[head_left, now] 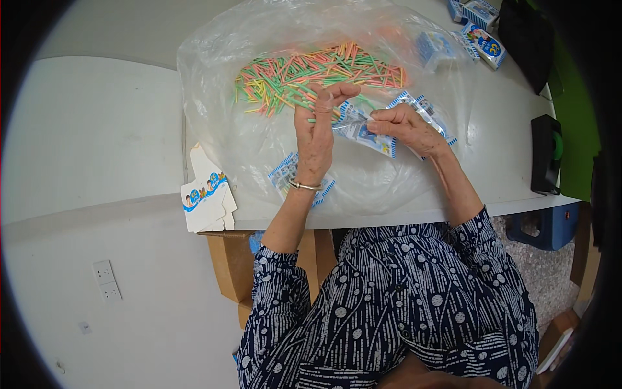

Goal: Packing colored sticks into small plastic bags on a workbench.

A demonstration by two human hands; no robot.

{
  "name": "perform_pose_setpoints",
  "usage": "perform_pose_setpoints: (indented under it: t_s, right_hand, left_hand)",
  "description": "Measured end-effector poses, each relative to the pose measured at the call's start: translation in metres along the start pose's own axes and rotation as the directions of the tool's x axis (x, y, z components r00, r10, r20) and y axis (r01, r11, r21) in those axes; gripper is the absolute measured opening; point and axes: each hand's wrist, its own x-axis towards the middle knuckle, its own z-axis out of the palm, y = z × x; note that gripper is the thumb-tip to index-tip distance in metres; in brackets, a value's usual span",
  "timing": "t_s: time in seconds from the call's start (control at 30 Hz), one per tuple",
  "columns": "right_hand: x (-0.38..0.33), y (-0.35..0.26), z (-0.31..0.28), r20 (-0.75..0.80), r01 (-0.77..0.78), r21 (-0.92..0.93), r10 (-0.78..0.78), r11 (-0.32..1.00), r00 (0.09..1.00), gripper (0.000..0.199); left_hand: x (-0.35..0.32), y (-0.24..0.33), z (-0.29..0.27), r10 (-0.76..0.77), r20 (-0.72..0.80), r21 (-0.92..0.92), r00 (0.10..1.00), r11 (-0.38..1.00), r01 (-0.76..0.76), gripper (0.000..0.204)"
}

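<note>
Your left grip [316, 129] holds pastel sticks [336, 115] beside the packet [364, 133] your right grip [411, 131] pinches; a large heap [337, 65] remains loose.

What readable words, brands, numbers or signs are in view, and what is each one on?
I won't copy out wording or brands; here's where print stands:
Folded white carton: bold lettering on round blue emblems; smaller print unreadable.
Blue-and-white pack at upper right: large lettering, withheld; fine print too small.
Packet in the right hand, striped blue: too small, creased.
Packet beneath the bracelet: too blurred.
</note>
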Motion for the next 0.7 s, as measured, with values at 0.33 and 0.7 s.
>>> perform_pose_setpoints:
  t_s: [0.33, 0.7]
  right_hand:
    - [-0.001, -0.003, 0.003, -0.017, 0.023, -0.048, -0.024, 0.999, 1.0, 0.019]
    - [0.009, 0.006, 0.004, -0.084, 0.113, -0.054, -0.117, 0.992, 0.99, 0.024]
  left_hand:
    - [0.001, 0.002, -0.001, -0.068, 0.154, 0.113, 0.986, 0.992, 0.051, 0.048]
    - [0.008, 0.001, -0.022, -0.086, 0.15, 0.084, 0.985, 0.994, 0.074, 0.044]
